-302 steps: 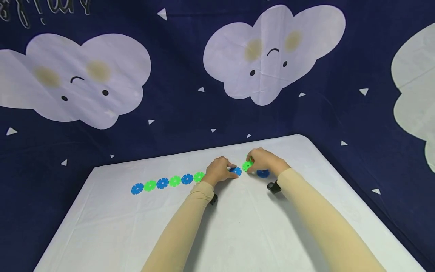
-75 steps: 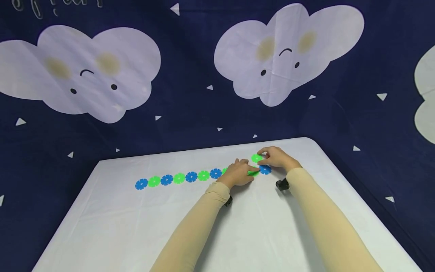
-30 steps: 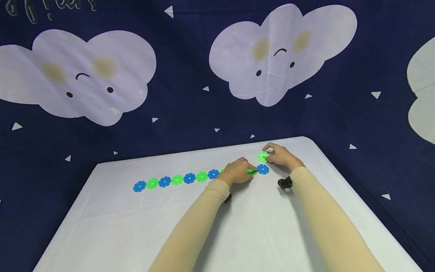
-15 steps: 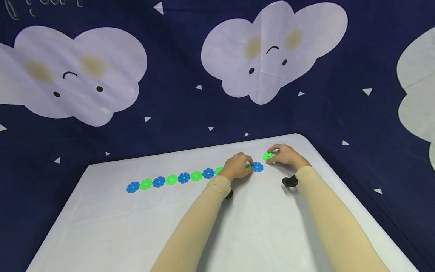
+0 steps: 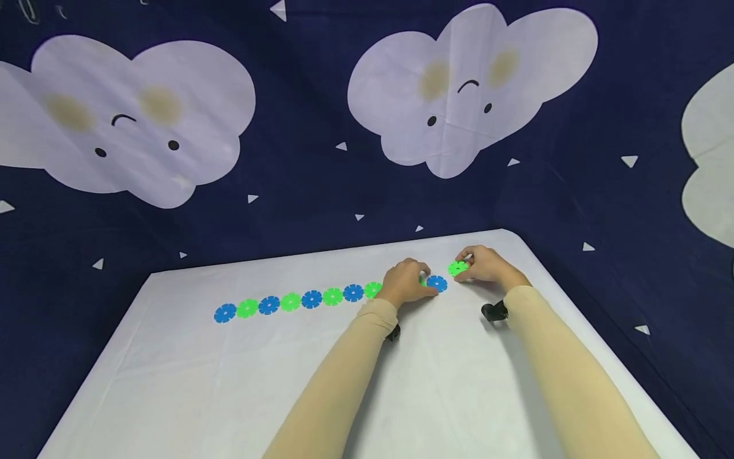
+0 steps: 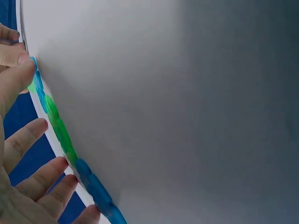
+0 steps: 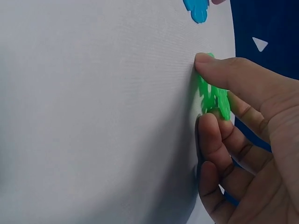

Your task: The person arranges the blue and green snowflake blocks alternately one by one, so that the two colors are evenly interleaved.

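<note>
A row of slotted plastic snowflake discs [image 5: 311, 299], alternating blue and green, lies across the white table. My left hand [image 5: 404, 282] is over the row's right part, hiding some discs. Its thumb and index finger hold the blue disc [image 5: 438, 284] at the right end by its edges. To the right, my right hand [image 5: 487, 266] pinches a green disc [image 5: 457, 268] between thumb and fingers. In the right wrist view this green disc [image 7: 212, 93] is tilted on edge, apart from the blue disc [image 7: 198, 10].
The white table [image 5: 275, 382] ends at a back edge just beyond the row. A dark blue cloth [image 5: 298, 191] with white clouds hangs behind it. Black cameras [image 5: 494, 312] are strapped under both wrists.
My left hand has shifted right along the row, from pressing with its index finger to holding the end blue disc. My right hand has brought the green disc from behind that blue disc to its right.
</note>
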{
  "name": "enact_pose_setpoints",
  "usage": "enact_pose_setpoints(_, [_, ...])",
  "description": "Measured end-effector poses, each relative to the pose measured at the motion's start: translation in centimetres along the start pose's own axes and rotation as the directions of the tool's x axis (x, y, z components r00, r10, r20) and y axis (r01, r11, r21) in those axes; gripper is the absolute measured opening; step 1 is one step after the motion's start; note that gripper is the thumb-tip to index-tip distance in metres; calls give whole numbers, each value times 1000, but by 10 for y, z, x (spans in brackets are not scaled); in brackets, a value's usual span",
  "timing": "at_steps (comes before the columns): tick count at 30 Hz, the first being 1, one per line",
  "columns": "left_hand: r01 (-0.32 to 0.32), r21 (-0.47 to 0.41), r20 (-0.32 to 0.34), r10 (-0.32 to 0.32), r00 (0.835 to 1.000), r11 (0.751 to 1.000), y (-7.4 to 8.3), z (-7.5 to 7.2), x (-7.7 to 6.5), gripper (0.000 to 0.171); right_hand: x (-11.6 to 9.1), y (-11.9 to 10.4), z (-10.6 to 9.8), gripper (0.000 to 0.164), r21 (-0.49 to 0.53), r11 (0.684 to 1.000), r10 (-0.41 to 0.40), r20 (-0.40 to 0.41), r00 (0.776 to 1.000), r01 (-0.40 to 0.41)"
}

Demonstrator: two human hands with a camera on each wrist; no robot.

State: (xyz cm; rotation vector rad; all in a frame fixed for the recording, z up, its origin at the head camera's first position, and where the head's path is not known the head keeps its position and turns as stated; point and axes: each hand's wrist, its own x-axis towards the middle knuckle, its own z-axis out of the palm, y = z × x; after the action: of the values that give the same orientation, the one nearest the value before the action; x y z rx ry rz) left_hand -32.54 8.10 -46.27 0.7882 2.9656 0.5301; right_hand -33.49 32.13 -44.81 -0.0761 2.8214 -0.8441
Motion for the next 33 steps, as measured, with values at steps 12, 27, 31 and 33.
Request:
enact_pose_setpoints(12, [16,50,-17,-15,1000,999,13,5,1,47,0,2,2,56,-21,1000,-3,-24,1000,3])
enact_pose_setpoints(27, [1,65,-17,0,1000,998,10,2,0,43,-9,3,-2,55,-38,996,-83,43,996,85])
enact_pose_setpoints(31, [4,58,-10,-4,1000,998,10,1,-1,43,-12,1,-1,54,-34,994,-106,55,993,108])
enact_pose_setpoints(33, [6,57,-8,-5,1000,998,11,1,-1,43,-13,1,0,53,-32,993,-115,58,992,117])
